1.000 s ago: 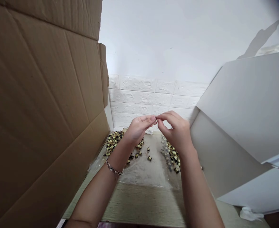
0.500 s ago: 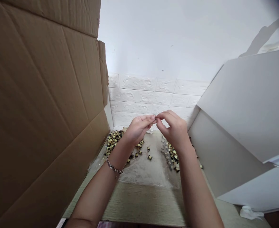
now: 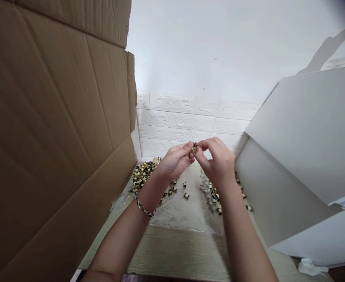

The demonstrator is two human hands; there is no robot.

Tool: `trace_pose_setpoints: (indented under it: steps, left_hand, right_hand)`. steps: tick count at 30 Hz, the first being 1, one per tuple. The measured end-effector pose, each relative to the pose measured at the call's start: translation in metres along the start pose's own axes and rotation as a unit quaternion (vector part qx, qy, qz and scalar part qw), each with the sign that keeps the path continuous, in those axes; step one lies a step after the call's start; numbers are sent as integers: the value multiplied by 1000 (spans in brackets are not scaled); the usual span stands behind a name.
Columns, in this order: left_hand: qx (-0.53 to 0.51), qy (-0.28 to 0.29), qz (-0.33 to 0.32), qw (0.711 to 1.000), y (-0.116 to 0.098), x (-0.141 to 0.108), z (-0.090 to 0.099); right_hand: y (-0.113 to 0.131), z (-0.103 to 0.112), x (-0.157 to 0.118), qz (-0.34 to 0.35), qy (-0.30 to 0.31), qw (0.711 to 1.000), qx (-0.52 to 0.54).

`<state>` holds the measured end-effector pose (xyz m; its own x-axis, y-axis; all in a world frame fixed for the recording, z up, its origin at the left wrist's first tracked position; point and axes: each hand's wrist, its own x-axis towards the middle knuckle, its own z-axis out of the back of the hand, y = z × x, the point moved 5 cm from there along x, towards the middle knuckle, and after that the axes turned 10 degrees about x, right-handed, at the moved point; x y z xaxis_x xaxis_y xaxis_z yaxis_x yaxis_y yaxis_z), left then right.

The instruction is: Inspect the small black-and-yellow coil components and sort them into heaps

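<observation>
My left hand pinches a small dark-and-tan part, which looks like one of the small coil pieces. The thumb and forefinger of my right hand press together at the right side of that part. Below my left wrist lies a pile of small yellow-and-black pieces. A second pile of them sits partly behind my right wrist, some under clear plastic. A loose piece rests on the plastic sheet between the piles.
A tall cardboard sheet stands along the left. White panels lean on the right, with a crumpled white scrap near their foot. A white brick-patterned wall closes off the back of the pale table.
Both hands have shifted slightly right in the picture. The small part between my fingertips, mostly hidden before, now shows more. The whole view has moved a little.
</observation>
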<state>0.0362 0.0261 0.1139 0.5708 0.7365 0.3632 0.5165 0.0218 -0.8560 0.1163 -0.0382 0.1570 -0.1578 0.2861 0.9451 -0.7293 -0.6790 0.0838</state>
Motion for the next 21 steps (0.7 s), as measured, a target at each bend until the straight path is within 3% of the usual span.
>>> trace_pose_setpoints:
  steps: [10,21]
  left_hand:
    - [14,-14,-9,1000,0,0,-1]
    - [-65,36,19,997,3,0,-1]
  right_hand:
    - [-3,0,0,2,20,1000,-5]
    - [-4,7,3,-25,-4,1000,0]
